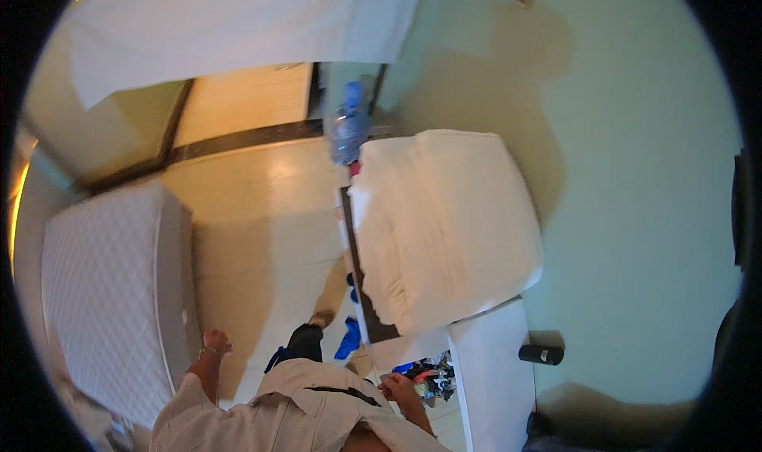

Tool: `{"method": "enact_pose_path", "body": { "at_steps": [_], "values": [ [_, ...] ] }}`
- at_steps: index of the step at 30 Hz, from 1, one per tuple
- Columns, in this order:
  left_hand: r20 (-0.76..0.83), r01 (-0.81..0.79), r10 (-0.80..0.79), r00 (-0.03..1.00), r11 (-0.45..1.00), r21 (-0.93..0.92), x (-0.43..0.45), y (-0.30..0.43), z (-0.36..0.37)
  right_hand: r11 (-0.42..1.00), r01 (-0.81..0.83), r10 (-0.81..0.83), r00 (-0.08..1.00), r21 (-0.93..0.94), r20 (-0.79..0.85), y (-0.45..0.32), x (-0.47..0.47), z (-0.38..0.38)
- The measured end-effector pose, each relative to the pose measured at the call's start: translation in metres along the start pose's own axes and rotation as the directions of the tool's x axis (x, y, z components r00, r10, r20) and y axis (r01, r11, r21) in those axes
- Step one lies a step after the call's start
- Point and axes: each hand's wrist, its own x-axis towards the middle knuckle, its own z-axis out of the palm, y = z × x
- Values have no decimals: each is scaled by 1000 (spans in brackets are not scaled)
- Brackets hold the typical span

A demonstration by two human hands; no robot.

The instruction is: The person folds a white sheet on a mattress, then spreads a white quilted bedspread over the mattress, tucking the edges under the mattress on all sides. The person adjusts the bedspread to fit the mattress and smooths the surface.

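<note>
My left hand [216,343] hangs beside the quilted mattress [107,297] on the left, fingers partly curled; whether it holds anything is not clear. Near my waist, my right hand [397,386] is bent, next to a heap of mixed small items [434,377] on the floor; its fingertips are too small to read. Ahead and to the right, a thick folded pile of cream bedding [452,226] lies on a dark-topped piece of furniture [372,309] with a white edge. At the top, a white cloth [256,23] hangs across the view.
A large clear blue water bottle [350,130] stands beyond the bedding. A white panel [494,368] stands at the right, with a black cylindrical object [540,354] beside it. One blue shoe [348,339] is near my leg. The green wall [631,214] bounds the right side.
</note>
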Motion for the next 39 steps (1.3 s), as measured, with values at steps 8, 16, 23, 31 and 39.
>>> {"method": "enact_pose_path", "body": {
  "at_steps": [8, 16, 23, 31, 39],
  "values": [
    [-130, 52, -11, 991, 947, 318, -247, -330, -141, 952, -195, 208, 978, -234, 32, 156, 46, -51],
    [-402, -113, 17, 916, 970, -217, -346, -442, -120, 863, -164, 219, 974, -477, 61, 142, 68, -60],
    [-392, -235, 103, 914, 922, -306, -415, -490, -185, 793, -13, 202, 949, -609, 243, 171, 64, 51],
    [-428, -213, -179, 886, 663, -718, -467, -759, -329, 697, 119, 310, 840, -707, 446, 299, -26, 263],
    [-595, -585, -549, 587, 221, -781, -537, -891, -356, 112, 439, 403, 800, -892, 444, 396, -118, 466]
  ]
}}
